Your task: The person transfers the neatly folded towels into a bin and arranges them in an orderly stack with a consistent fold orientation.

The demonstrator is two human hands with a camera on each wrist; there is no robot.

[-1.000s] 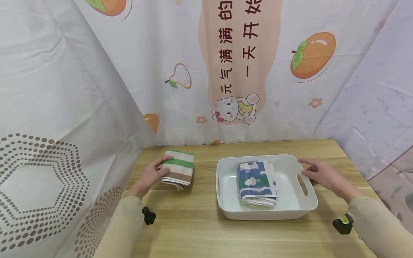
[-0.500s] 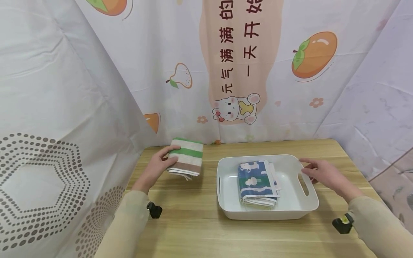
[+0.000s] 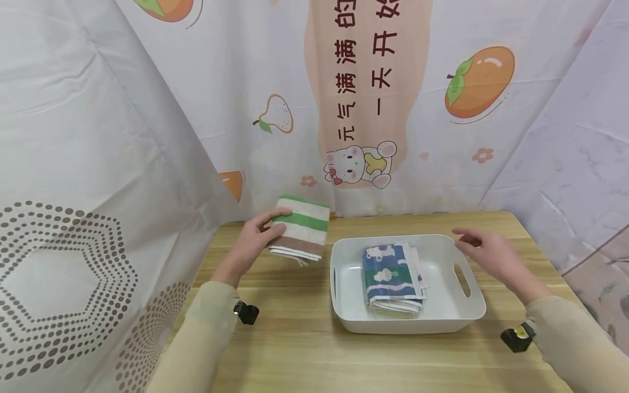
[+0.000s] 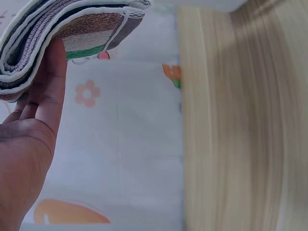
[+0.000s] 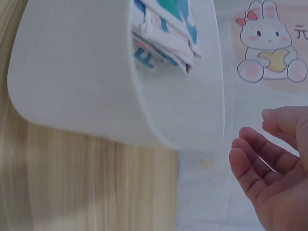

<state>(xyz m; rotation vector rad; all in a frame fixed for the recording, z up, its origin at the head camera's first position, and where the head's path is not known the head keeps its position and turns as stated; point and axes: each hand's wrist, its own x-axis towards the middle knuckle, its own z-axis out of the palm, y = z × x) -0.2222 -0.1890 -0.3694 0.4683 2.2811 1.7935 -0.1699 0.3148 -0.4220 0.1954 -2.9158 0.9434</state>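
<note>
My left hand [image 3: 250, 240] grips a folded towel [image 3: 304, 226] with green, white and brown stripes by its left side, in the air left of the basket. In the left wrist view the towel's layered edge [image 4: 29, 57] shows above the fingers. A white plastic basket [image 3: 447, 305] with handle holes stands on the table. Inside it lies a folded blue towel [image 3: 390, 278] with white and green patterns. Beside the basket's back right corner hovers my right hand [image 3: 491, 256], fingers loosely bent and holding nothing; the right wrist view shows it apart from the basket's rim [image 5: 144, 106].
The wooden table [image 3: 295, 338] ends at a printed curtain [image 3: 275, 164] behind it. More curtain hangs at the left and right. A small black device [image 3: 245, 312] is worn on the left wrist, another black device [image 3: 518, 337] on the right.
My left hand has lifted the striped towel off the table and carried it right, toward the basket. My right hand has come off the basket's right handle and risen slightly.
</note>
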